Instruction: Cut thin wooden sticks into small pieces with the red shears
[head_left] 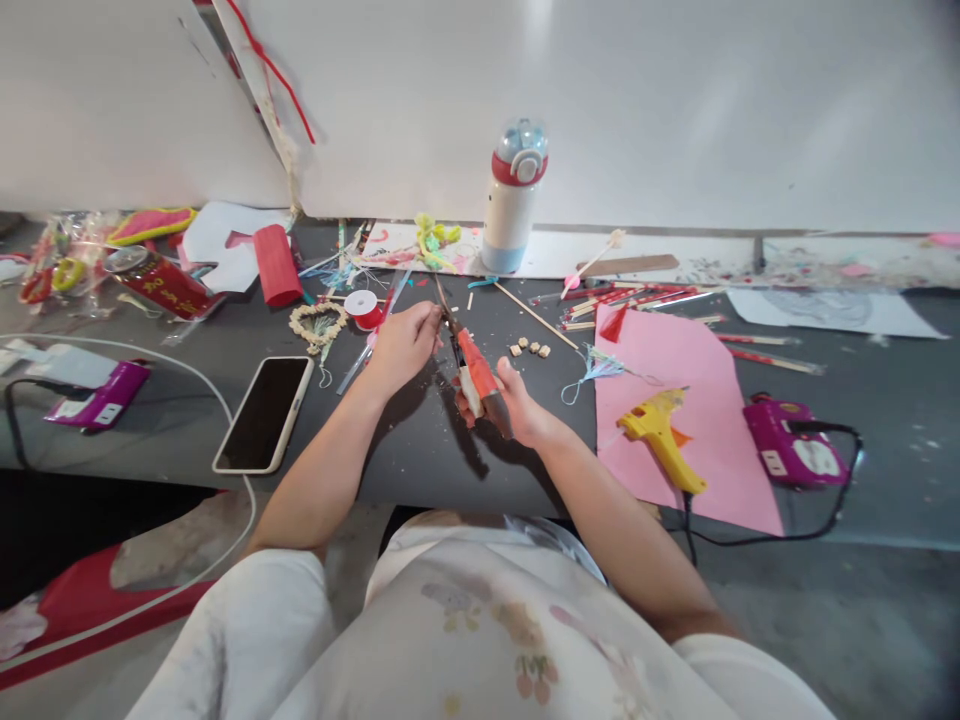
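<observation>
My right hand (pixel 517 402) is wrapped round the red handles of a pair of scissors (pixel 474 372) whose blades point up and away over the dark table. My left hand (pixel 405 342) pinches something thin beside the blades; it is too small to name. A red ribbon spool (pixel 365 308) and a pale braided ring (pixel 318 322) lie just left of that hand. Small wooden beads (pixel 529 348) are scattered right of the scissors.
A phone (pixel 264 412) lies face up at left. A yellow glue gun (pixel 664 437) rests on pink paper (pixel 705 370), with a purple box (pixel 787 440) beside it. A white bottle (pixel 511 200) stands at the back. Sticks, tassels and scraps litter the table.
</observation>
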